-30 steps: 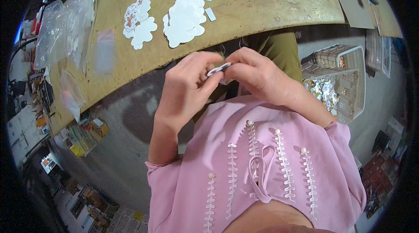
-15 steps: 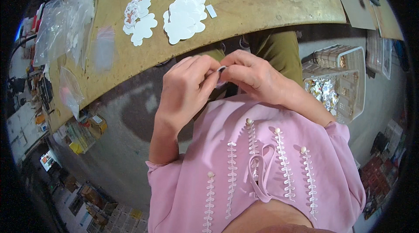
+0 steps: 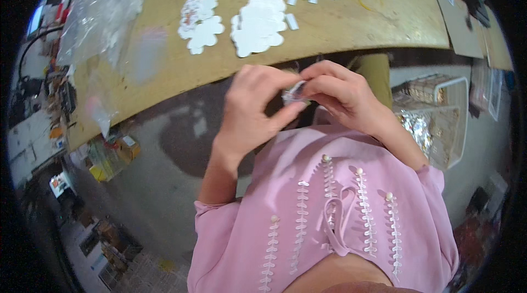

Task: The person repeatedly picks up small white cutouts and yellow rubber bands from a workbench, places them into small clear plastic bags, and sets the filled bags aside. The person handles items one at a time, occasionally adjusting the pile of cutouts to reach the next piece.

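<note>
Head view: holding left hand [image 3: 254,101] and right hand [image 3: 347,93] up before pink blouse [image 3: 318,210], fingertips near each other. With right, pinching small whitish piece [image 3: 292,95], thumb and forefinger closed on it; with left, curving thumb and forefinger apart around its other side, cannot tell whether gripping. Holding piece just short of near edge of table [image 3: 340,24]. Beyond edge, white scalloped cutouts [image 3: 259,24]; left of left hand, open room above grey floor [image 3: 164,183]; at right, pale basket [image 3: 447,136]
</note>
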{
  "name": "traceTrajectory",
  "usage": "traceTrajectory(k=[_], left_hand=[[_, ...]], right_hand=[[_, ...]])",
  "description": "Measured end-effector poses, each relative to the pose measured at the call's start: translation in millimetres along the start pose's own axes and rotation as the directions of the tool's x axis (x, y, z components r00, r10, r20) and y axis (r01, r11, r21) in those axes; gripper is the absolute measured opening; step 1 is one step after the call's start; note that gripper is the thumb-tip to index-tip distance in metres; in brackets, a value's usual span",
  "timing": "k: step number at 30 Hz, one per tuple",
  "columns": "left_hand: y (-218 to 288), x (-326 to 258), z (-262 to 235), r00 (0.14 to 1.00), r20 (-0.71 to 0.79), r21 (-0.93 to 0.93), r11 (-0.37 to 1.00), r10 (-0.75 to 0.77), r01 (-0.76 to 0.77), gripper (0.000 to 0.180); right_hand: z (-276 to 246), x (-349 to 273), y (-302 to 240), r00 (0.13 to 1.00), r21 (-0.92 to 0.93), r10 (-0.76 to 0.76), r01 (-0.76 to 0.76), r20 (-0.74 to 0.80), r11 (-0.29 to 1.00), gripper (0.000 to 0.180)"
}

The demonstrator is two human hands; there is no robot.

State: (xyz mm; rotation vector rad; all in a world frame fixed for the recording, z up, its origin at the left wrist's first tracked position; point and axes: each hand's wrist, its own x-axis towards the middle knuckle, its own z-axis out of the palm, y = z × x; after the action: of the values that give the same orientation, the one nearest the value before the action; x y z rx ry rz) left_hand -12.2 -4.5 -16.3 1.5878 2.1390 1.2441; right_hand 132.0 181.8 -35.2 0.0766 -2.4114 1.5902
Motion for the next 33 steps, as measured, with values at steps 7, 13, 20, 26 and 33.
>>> traceTrajectory(k=[7, 13, 20, 26, 33], left_hand=[[12.0, 2.1, -2.3, 0.996, -0.083, 0.011, 1.000, -0.012, 0.013, 0.023], [-1.9, -3.5, -5.3, 0.987, 0.157, -0.073, 0.997, -0.020, 0.032, 0.021], [-59.6, 22.0, -68.7, 0.866, -0.378, 0.157, 0.899, -0.327, 0.408, 0.022], [-105.9, 45.8, -93.8, 0.920, -0.338, 0.403, 0.854, -0.197, 0.330, 0.028], [-115.8, 49.1, -92.9, 0.893, -0.304, 0.177, 0.901, -0.332, 0.396, 0.019]], right_hand=[[-1.6, -5.5, -1.1, 1.000, -0.037, 0.028, -0.028, 0.000, 0.999, 0.019], [-0.9, -3.9, -8.0, 0.998, -0.023, 0.005, -0.003, 0.060, 1.000, 0.017], [1.6, -6.4, 3.7, 0.995, -0.247, -0.096, 0.098, 0.021, 0.964, 0.026], [6.8, -8.5, 6.6, 0.994, -0.289, -0.107, 0.107, 0.018, 0.951, 0.027], [6.6, -11.1, 13.4, 0.996, -0.277, -0.084, 0.082, 0.007, 0.957, 0.027]])
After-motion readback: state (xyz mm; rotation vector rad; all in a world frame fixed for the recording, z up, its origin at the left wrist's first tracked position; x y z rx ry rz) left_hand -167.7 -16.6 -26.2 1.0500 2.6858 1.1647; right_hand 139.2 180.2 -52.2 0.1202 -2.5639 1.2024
